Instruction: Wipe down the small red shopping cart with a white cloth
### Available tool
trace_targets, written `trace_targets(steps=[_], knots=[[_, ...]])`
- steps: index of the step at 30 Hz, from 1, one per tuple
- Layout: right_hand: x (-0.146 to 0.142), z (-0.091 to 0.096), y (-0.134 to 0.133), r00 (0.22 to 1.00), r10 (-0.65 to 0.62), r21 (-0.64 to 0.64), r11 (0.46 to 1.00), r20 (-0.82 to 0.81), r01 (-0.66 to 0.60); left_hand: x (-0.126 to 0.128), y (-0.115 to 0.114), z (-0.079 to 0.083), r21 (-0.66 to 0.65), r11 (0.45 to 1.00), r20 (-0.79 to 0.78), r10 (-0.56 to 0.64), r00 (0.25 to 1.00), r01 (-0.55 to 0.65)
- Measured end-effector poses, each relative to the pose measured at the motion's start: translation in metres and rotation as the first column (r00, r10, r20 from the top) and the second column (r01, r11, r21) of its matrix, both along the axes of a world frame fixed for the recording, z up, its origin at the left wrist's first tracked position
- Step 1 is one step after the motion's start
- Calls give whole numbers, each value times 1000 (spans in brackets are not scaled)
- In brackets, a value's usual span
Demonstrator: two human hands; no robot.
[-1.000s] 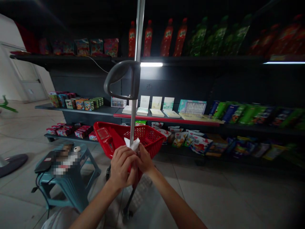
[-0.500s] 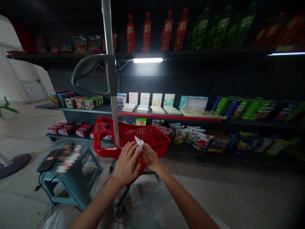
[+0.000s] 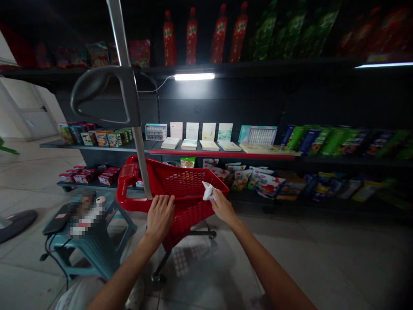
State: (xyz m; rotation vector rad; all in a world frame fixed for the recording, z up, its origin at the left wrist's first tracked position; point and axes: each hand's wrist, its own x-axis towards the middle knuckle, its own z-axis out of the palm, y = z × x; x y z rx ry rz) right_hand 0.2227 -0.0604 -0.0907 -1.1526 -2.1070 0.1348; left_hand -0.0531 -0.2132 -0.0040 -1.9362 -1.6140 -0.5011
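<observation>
My right hand (image 3: 223,207) pinches a crumpled white tissue (image 3: 208,190) over the near side of a red plastic shopping cart (image 3: 190,217). The tissue's tip points up and left. My left hand (image 3: 160,215) lies over the cart's near rim, its fingers together and bent over the edge, with the thumb hidden. A gap separates the two hands. The cart's red handle (image 3: 127,175) is left of my left hand, and a grey metal pole (image 3: 139,161) rises beside it.
A blue-green stool (image 3: 87,249) with a black device and cables stands at the left. Behind the cart, dark shelves carry books (image 3: 190,144), snack bags (image 3: 269,185), small boxes (image 3: 108,137) and red bottles (image 3: 192,36). A grey loop handle (image 3: 130,97) sits on the pole.
My hands have moved apart. The right has carried the tissue rightward, while the left has come down-left onto the cart's rim. The whole view has shifted slightly.
</observation>
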Motion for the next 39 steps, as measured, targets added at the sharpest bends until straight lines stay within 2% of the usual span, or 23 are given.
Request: trace_targets(steps=[5, 8, 11, 14, 16, 20, 25, 28, 33, 36, 39], knots=[[51, -15, 25, 980, -192, -132, 974, -45, 184, -13, 5, 2, -7, 999, -26, -47, 999, 47], [67, -19, 30, 971, -229, -215, 954, -65, 211, -21, 8, 2, 5, 994, -5, -110, 994, 110], [63, -19, 22, 949, -291, -201, 944, -124, 263, -25, 14, 1, 10, 994, 20, -113, 993, 113], [40, -17, 8, 930, -317, -112, 947, -187, 300, -27, 21, 1, 6, 996, 43, -94, 995, 94], [18, -14, -3, 943, -255, -39, 967, -212, 252, -28, 26, 1, 4, 996, 52, -93, 994, 93], [-39, -6, -25, 966, -23, 79, 996, -256, 45, -28, 33, 3, 4, 995, 74, -98, 992, 98], [-105, 2, -53, 926, 251, 147, 965, -282, -217, -22, 37, 2, 9, 993, 105, -120, 987, 120], [-126, 6, -65, 891, 324, 173, 944, -318, -281, -18, 36, 3, 5, 990, 117, -139, 983, 139], [-124, 18, -66, 894, 352, 196, 931, -276, -306, -16, 37, 4, 1, 988, 121, -155, 980, 156], [-104, 21, -51, 926, 331, 178, 937, -183, -299, -16, 40, 2, 4, 989, 110, -148, 983, 149], [-71, 15, -27, 960, 208, 152, 971, -184, -182, -14, 41, -1, 5, 989, 97, -146, 985, 146]])
